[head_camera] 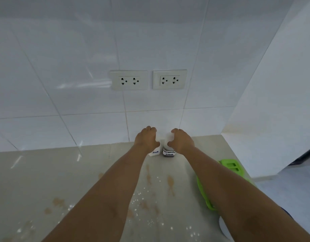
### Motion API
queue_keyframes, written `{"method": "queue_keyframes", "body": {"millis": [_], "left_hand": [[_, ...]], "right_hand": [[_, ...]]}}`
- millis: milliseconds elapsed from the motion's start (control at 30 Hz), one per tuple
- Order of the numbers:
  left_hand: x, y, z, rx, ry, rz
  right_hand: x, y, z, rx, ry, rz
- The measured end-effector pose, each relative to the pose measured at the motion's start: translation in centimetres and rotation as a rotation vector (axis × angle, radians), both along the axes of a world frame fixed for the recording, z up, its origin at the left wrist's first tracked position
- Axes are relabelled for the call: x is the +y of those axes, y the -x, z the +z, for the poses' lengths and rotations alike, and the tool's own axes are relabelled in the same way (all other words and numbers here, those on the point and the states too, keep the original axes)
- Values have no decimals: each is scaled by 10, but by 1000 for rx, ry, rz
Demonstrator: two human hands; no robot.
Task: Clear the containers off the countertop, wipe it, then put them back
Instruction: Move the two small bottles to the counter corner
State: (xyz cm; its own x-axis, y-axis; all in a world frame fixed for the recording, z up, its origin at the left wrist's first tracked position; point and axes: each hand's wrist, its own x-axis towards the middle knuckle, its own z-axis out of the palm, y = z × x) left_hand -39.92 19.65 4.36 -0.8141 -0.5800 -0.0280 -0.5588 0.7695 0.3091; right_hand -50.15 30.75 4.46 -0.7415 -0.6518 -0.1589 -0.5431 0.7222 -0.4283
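while both arms reach to the back of the countertop [45,172], the left hand [146,139] curls over the white container labelled salt [155,152], fingers wrapped round its top, and the right hand [182,141] grips the white cap of the dark seasoning sauce bottle [168,152] in the same way; the two containers stand upright, just beside each other, near the foot of the tiled wall [98,128], bases seemingly on the surface; since brown smears [170,182] and white specks [138,199] still mark the counter, this reads as the clearing step, not the return; the next move likely calls for lifting both straight up and carrying them aside, without tipping the sauce; a green object [233,165] lies under the right forearm, near the counter's right edge.
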Motion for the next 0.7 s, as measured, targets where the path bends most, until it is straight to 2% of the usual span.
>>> {"method": "queue_keyframes", "body": {"millis": [233, 500, 700], "left_hand": [[36, -52, 13, 110, 0, -62], [93, -116, 19, 253, -54, -101], [141, -154, 15, 263, -77, -133]], "right_hand": [[47, -39, 27, 29, -31, 33], [124, -98, 50, 189, -131, 116], [182, -133, 54, 216, -129, 148]]}}
